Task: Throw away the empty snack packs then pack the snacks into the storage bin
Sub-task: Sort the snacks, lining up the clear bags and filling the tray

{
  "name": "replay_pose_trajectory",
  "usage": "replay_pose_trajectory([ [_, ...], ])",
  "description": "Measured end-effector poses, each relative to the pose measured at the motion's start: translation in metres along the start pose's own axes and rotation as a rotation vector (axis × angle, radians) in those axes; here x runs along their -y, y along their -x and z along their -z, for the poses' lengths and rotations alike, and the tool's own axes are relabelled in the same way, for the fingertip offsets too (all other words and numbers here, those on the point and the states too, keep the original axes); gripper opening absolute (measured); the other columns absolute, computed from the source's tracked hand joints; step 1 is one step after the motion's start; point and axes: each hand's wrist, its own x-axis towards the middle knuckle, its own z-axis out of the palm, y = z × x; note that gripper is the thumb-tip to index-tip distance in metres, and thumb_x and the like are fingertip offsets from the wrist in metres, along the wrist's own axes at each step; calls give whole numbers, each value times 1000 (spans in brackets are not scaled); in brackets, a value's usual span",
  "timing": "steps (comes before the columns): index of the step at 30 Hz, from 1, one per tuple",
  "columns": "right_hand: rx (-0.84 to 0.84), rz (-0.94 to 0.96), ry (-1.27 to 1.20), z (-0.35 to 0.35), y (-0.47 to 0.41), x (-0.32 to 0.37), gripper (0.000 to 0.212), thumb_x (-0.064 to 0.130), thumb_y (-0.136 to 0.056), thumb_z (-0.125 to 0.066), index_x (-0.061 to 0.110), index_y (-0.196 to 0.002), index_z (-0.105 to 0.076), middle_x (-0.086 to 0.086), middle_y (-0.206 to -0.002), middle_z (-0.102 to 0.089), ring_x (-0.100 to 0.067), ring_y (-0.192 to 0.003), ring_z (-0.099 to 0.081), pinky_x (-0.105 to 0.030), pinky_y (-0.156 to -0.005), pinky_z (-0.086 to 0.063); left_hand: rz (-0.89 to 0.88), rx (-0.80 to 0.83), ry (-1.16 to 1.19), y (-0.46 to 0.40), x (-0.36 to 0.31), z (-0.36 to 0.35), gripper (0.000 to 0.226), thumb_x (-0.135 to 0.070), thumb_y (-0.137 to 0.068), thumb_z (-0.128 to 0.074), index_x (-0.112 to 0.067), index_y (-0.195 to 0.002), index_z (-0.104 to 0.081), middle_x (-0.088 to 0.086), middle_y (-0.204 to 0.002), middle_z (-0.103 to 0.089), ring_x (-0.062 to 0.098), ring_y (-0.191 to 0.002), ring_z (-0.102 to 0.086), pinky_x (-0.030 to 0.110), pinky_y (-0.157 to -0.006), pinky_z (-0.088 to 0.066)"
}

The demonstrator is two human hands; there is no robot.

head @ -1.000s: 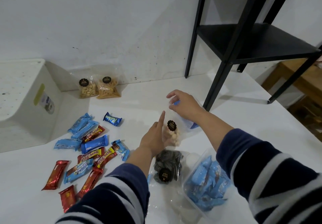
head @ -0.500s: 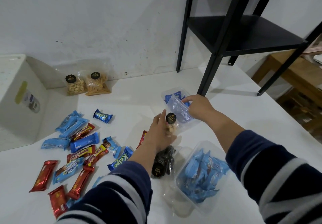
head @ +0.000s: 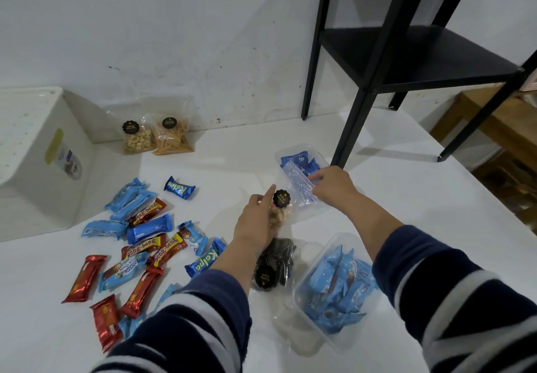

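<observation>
Head view: left hand [head: 255, 224] grasps one biscuit bag [head: 280, 210]; right hand [head: 331, 183] pinches one clear zip bag [head: 299, 183]; two clear tubs [head: 334, 291], two far snack bags [head: 157, 137], white table [head: 392, 192], white wall [head: 174, 38].

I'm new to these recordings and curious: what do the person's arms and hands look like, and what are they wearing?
Both arms wear a long-sleeved top in dark navy with broad white stripes. The left sleeve and right sleeve are pushed back from the wrists, leaving the forearms bare. The left hand and right hand are bare too: no gloves, and no rings, watch or bracelets that I can see.
</observation>
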Motion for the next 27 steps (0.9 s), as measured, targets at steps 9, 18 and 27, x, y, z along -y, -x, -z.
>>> replay_pose_trajectory([
  [9,15,-19,53,-2,6,3,32,-5,-89,-48,1,-111,-70,-15,-122,-63,-30,-111,-60,-31,-92,-50,113,3,-126,11,-3,2,89,-13,-82,-64,-37,-150,-13,3,-136,-37,24,-107,-58,39,-91,-52],
  [18,-12,-31,-79,-19,-4,0,24,2,-86,-50,-4,-98,-70,-16,-103,-68,-30,-97,-63,-35,-85,-55,181,9,-148,17,-5,0,88,-14,-85,-64,-37,-150,-8,4,-140,-33,28,-108,-58,41,-90,-51],
  [27,-39,-13,-28,-26,-3,5,23,10,-90,-47,-3,-93,-65,-13,-90,-61,-25,-84,-58,-36,-84,-52,180,7,-152,19,-5,0,88,-19,-85,-66,-36,-150,-9,4,-140,-33,27,-109,-58,37,-90,-51],
])
